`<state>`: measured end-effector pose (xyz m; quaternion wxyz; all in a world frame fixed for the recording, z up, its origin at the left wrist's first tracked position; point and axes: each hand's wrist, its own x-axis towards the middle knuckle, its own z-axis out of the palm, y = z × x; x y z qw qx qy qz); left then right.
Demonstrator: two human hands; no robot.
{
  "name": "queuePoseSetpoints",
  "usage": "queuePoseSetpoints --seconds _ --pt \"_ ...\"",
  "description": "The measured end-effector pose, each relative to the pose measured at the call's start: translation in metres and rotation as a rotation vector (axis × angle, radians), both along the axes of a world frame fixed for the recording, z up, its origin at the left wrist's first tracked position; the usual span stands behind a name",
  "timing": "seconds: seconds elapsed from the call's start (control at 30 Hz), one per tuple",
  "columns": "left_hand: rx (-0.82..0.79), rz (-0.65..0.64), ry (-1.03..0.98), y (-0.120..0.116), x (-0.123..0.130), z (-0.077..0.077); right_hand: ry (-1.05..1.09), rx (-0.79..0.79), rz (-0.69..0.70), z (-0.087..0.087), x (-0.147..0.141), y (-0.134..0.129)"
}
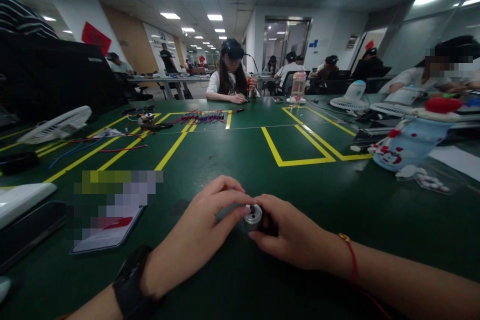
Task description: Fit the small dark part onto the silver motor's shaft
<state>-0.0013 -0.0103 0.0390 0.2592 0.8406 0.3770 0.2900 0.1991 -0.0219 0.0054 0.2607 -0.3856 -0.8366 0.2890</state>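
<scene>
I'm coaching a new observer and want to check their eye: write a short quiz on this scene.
1. True or false: the silver metal cylinder is between the left hand and the right hand.
2. Which wrist wears the red bracelet? A) left; B) right.
3. Fill in: the tape lines on the green table are ____.

Key: 1. True. 2. B. 3. yellow.

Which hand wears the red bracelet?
The right hand, holding the small metal cylinder: the red bracelet circles its wrist. The left hand wears a black watch instead.
</scene>
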Motion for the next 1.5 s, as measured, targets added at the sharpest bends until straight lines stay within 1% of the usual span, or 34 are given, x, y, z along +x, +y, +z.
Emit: queuePoseSetpoints --seconds 0.17,0.33,0.4,0.6,0.67,0.8,0.9,1.3,1.4,1.5 --pt "-0.032 -0.012 -0.014 0.0 0.0 -0.001 -0.001 0.0 -0.01 0.0 0.0 0.0" --pt "-0.065 -0.06 -0.032 -0.002 -0.002 -0.003 0.003 0.005 -0.018 -0.002 0.0 0.001" --pt "-0.084 -0.053 -0.048 -0.002 -0.005 -0.005 0.002 -0.001 -0.017 -0.002 0.0 0.002" --pt "-0.117 0.07 -0.099 0.005 -0.017 -0.015 -0.007 -0.027 -0.031 -0.002 0.001 0.0" --pt "-0.176 0.12 -0.099 0.01 -0.022 -0.019 -0.02 -0.034 -0.036 -0.002 0.002 -0.001" --pt "-0.346 0.211 -0.1 0.016 -0.028 -0.025 -0.028 -0.037 -0.043 -0.001 0.002 -0.002" --pt "-0.386 0.242 -0.116 0.018 -0.029 -0.026 -0.026 -0.041 -0.047 0.0 0.001 -0.002" --pt "-0.342 0.183 -0.093 0.015 -0.029 -0.028 -0.024 -0.046 -0.041 0.002 0.002 -0.002" --pt "-0.359 0.142 -0.097 0.012 -0.024 -0.024 -0.024 -0.047 -0.036 0.002 0.002 -0.001" --pt "-0.305 0.071 -0.108 0.005 -0.014 -0.016 -0.009 -0.038 -0.024 0.0 0.001 0.0"
